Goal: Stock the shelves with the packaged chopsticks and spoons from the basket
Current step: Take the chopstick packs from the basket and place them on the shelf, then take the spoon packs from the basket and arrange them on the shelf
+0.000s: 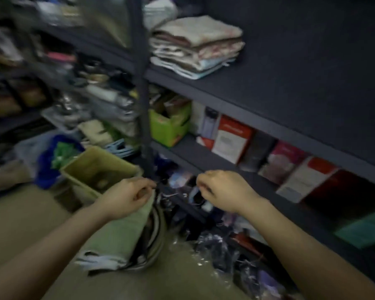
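Note:
The view is blurred by motion. My left hand (128,195) is curled, its fingertips pinching what looks like a thin dark packet end beside the dark shelf post (144,118). My right hand (221,190) is curled too, its fingers around a pale blue packet (194,194) over the lowest shelf. Clear-wrapped packets (217,247) lie heaped on the floor and the bottom shelf below my right forearm. A yellow-green basket (78,169) stands on the floor to the left. A green cloth bag (117,232) with striped contents sits under my left wrist.
Dark shelving (268,92) runs along the right. Folded cloths (195,44) lie on the upper shelf. A green box (169,128) and red-and-white cartons (232,139) fill the shelf below. A blue bag (46,167) and cluttered racks stand at the left.

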